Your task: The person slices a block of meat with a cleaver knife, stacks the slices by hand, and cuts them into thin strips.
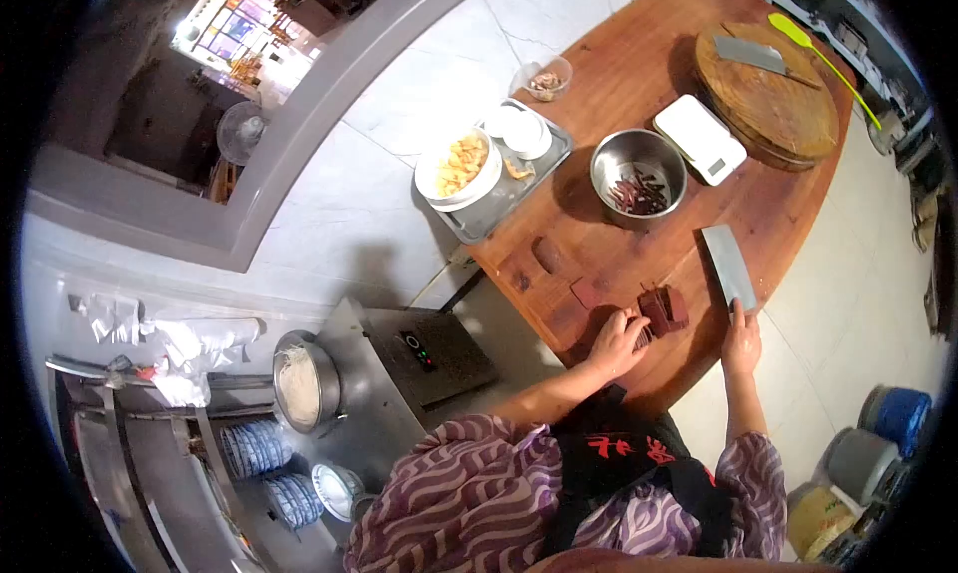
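My right hand (pixel 740 345) grips a cleaver (pixel 729 268) by its handle, its broad blade lying over the table's right part. Near the front edge, my left hand (pixel 617 345) is closed, its fingertips on thin dark brown slices (pixel 644 335). Right beside those slices sits a dark reddish-brown block (pixel 667 308) with cut lines in it. A flat brown piece (pixel 587 292) lies to the left of it. Farther back stands a steel pot (pixel 639 144) with dark brown strips (pixel 639 194) at its bottom.
Behind the pot are a white kitchen scale (pixel 699 139) and a round chopping board (pixel 738 94) bearing another cleaver (pixel 750 54). At left, a tray (pixel 479 224) holds a white bowl of yellow chunks (pixel 462 166). A steel counter (pixel 374 413) adjoins on the left.
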The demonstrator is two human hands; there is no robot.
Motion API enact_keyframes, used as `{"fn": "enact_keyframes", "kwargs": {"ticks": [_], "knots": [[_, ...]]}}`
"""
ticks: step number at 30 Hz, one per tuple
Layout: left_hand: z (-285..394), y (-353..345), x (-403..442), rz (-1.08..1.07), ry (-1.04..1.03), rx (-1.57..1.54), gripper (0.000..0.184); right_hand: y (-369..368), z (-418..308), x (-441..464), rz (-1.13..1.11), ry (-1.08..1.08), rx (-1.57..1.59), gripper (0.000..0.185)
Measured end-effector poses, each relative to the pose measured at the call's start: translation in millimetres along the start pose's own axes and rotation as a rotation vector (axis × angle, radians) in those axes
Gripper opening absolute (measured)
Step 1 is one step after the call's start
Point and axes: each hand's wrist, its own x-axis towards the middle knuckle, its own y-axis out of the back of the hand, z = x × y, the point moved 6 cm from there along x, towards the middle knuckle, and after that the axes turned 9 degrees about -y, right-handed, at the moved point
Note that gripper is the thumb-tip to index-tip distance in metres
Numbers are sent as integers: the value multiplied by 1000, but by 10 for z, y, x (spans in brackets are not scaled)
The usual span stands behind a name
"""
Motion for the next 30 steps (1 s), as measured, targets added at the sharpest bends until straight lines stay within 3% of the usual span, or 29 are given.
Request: {"fn": "enact_keyframes", "kwargs": {"ticks": [4, 7, 8, 10, 12, 13, 14, 15, 19, 21, 25, 30], "knots": [[-6, 43, 12, 21, 6, 30, 57, -153, -13, 104, -70, -14, -18, 41], [-21, -18, 28, -34, 6, -5, 50, -97, -61, -33, 114, 116, 88, 38], [-18, 9, 61, -62, 29, -40, 48, 9, -101, -191, -13, -65, 80, 40], [123, -86, -30, -72, -3, -73, 46, 237, -484, -351, 134, 118, 412, 39], [-112, 52, 37, -1, -85, 2, 47, 92, -611, -715, -14, -2, 542, 30], [-40, 34, -16, -108, -91, -27, 49, -74, -534, -937, -118, -50, 593, 27], [-61, 67, -9, -131, -60, -72, 52, -23, -663, -1012, -130, 36, 570, 22], [57, 195, -15, -170, -73, -95, 58, 182, -838, -1144, 3, 180, 538, 25], [-28, 278, 14, -364, -157, -90, 79, 4, -1062, -1251, -138, 0, 622, 29], [-75, 252, 43, -327, -260, -34, 81, -177, -1059, -1239, -176, 2, 637, 29], [-177, 193, 105, -604, -380, -7, 87, -244, -1060, -1192, -251, -5, 708, 28], [-273, 109, 128, -526, -414, 36, 57, -267, -1002, -1100, -209, 106, 586, 29]]}}
